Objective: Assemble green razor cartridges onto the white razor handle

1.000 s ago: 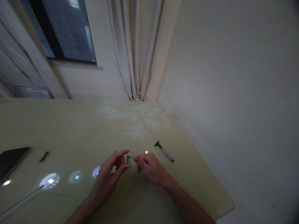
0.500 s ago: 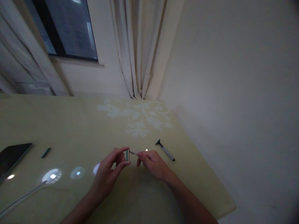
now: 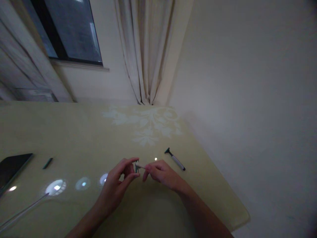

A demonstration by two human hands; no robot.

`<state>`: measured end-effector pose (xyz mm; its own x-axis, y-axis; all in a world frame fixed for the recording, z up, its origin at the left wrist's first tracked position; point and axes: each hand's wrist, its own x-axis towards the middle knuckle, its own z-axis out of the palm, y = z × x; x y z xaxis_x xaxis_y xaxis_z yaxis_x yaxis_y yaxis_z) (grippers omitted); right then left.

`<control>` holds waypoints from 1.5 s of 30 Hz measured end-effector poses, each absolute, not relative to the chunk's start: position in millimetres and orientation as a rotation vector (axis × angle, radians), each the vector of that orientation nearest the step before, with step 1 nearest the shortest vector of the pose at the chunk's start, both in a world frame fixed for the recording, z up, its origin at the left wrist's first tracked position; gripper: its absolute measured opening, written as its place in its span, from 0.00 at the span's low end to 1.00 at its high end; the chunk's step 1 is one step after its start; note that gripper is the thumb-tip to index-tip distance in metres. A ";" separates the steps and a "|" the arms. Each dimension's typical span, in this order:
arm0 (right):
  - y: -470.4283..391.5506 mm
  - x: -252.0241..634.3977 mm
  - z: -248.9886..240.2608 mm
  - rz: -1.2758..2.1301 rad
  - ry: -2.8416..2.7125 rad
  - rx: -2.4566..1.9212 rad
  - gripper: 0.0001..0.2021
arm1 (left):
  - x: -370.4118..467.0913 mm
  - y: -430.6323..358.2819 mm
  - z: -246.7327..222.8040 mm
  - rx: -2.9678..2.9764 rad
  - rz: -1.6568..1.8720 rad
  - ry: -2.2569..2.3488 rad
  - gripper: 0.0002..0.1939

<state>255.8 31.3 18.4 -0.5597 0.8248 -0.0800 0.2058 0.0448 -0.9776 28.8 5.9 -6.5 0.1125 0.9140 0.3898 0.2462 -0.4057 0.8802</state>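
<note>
Pinched upright between the thumb and index finger of my left hand (image 3: 120,178) is a small green razor head (image 3: 137,169). My right hand (image 3: 160,173) grips a thin pale stick with a whitish tip, which looks like a cotton swab (image 3: 140,167). Its tip meets the middle of the razor head; how firmly it presses is too small to tell. Just beyond my right hand lies a razor (image 3: 175,160) with a grey and black handle and its own green head.
A small dark green strip (image 3: 48,163) lies on the glossy table (image 3: 81,138) at the left. Beside it is a flat black device (image 3: 13,168). A thin pale cable (image 3: 24,211) crosses the near left corner. A wall (image 3: 247,115) borders the right edge.
The stick's tip has moved from the upper part of the razor head down to its middle. My left hand has shifted slightly right with the razor head.
</note>
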 end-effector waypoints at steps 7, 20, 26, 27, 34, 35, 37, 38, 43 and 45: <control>35.5 264.0 19.5 1.568 -1.874 -1.080 0.31 | 30.0 6.1 -6.3 1.740 1.325 1.116 0.17; 34.9 262.4 21.0 1.623 -1.883 -1.068 0.32 | 32.3 4.4 -1.7 1.747 1.319 1.114 0.16; 36.8 269.6 23.0 1.648 -1.904 -1.098 0.32 | 32.8 3.3 -1.2 1.714 1.314 1.120 0.16; 36.9 270.0 23.3 1.652 -1.902 -1.096 0.32 | 32.5 3.3 -1.3 1.708 1.312 1.125 0.16; 37.0 271.5 24.0 1.660 -1.902 -1.114 0.32 | 31.1 2.4 -1.3 1.716 1.316 1.126 0.17; 37.0 271.7 24.2 1.658 -1.904 -1.112 0.32 | 31.0 2.2 -1.1 1.718 1.317 1.125 0.17; 37.1 271.9 24.5 1.655 -1.908 -1.105 0.32 | 30.5 1.8 -1.0 1.712 1.325 1.128 0.17; 37.3 272.0 24.8 1.656 -1.911 -1.103 0.32 | 30.2 1.7 -1.0 1.706 1.328 1.135 0.17; 39.0 274.0 26.8 1.661 -1.917 -1.102 0.32 | 28.3 2.7 -0.2 1.677 1.320 1.168 0.17; 39.7 275.7 28.1 1.581 -1.948 -1.123 0.31 | 28.2 2.9 1.8 1.674 1.319 1.167 0.17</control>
